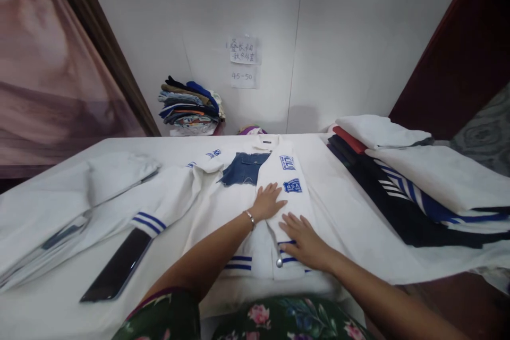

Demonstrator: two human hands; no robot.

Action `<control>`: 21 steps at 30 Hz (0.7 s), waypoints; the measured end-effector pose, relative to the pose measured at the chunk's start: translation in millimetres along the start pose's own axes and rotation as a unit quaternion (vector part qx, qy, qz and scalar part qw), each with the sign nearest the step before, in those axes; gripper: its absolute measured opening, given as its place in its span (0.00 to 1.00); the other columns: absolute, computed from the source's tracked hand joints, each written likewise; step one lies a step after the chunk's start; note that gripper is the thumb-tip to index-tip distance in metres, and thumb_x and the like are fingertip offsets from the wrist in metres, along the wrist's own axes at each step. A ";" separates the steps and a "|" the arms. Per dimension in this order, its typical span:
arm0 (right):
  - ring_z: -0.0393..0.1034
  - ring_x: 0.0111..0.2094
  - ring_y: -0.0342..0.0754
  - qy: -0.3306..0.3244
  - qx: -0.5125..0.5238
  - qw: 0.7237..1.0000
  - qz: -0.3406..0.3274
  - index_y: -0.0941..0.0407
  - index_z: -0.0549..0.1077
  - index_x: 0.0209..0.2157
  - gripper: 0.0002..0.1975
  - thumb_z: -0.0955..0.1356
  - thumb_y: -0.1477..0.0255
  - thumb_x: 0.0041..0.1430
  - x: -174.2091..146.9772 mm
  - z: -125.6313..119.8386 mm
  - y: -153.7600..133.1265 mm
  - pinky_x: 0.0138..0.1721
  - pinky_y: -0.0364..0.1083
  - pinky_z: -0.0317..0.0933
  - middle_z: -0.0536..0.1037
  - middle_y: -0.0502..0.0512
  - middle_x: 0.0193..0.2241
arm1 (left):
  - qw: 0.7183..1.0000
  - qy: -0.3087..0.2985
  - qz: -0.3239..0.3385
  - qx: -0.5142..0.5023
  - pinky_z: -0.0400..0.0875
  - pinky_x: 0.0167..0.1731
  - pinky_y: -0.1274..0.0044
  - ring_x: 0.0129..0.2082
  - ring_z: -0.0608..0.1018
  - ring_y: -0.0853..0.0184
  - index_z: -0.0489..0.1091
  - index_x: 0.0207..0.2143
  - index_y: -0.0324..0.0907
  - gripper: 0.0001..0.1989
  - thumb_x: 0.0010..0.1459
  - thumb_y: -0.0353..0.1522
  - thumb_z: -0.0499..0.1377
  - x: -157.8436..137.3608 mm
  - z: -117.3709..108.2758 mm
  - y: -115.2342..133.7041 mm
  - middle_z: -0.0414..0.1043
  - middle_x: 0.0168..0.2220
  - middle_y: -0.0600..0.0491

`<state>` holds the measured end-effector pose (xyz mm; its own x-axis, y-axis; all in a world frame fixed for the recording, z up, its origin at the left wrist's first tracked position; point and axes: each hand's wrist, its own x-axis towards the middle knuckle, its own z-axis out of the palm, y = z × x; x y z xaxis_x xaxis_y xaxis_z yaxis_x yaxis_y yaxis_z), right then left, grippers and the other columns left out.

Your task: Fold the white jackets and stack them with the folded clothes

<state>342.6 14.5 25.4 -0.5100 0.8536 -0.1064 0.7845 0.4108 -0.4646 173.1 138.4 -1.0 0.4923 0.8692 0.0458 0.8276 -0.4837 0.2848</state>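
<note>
A white jacket with a denim chest panel and blue-striped cuffs lies spread in front of me. One sleeve, bearing blue patches, is folded in over the jacket's front on the right; the other sleeve stretches out to the left. My left hand lies flat on the jacket near the folded sleeve, fingers spread. Lower down, my right hand rests open on that folded sleeve, close to its striped cuff. A round metal zip pull shows beside the cuff. Neither hand grips anything.
A dark phone lies by the left cuff. Folded white garments sit at the table's left. More folded clothes are stacked at the right, and another pile stands against the wall. Paper notes hang on the wall.
</note>
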 end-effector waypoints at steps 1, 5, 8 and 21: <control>0.38 0.69 0.58 -0.005 -0.018 1.000 0.000 0.56 0.57 0.65 0.36 0.57 0.50 0.64 -2.9 6.8 -3.5 0.66 0.62 0.33 0.49 0.62 0.67 | 1.000 0.003 0.008 0.007 0.44 0.64 0.56 0.68 0.50 0.56 0.55 0.64 0.44 0.30 0.65 0.47 0.45 -6.2 6.6 0.9 0.47 0.69 0.46; 0.39 0.68 0.60 -0.005 -0.058 0.998 0.011 0.58 0.57 0.65 0.35 0.57 0.51 0.64 -1.1 18.9 -10.1 0.65 0.63 0.36 0.50 0.64 0.67 | 1.000 0.020 0.005 0.004 0.43 0.65 0.56 0.68 0.50 0.58 0.55 0.64 0.44 0.28 0.65 0.46 0.46 -11.5 15.5 2.3 0.46 0.69 0.46; 0.39 0.68 0.59 -0.013 -0.060 0.998 0.007 0.56 0.57 0.65 0.34 0.57 0.51 0.64 -0.6 18.1 -7.2 0.66 0.62 0.36 0.49 0.62 0.67 | 0.999 -0.004 -0.008 -0.043 0.44 0.65 0.58 0.68 0.51 0.59 0.56 0.63 0.44 0.29 0.65 0.46 0.47 -12.2 6.4 3.6 0.48 0.68 0.46; 0.42 0.68 0.60 0.097 -0.113 0.989 -0.022 0.51 0.61 0.63 0.31 0.57 0.51 0.64 -2.2 31.5 29.4 0.65 0.64 0.43 0.53 0.54 0.66 | 0.935 0.241 -0.256 0.043 0.51 0.62 0.59 0.64 0.60 0.56 0.64 0.57 0.45 0.20 0.63 0.37 0.53 -128.5 -109.5 -120.1 0.60 0.63 0.45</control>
<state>355.6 14.6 -15.8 -0.4855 0.8694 0.0915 0.8326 0.4918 -0.2547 -19.0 96.0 63.8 -0.1366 0.9239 0.3575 0.9506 0.0206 0.3099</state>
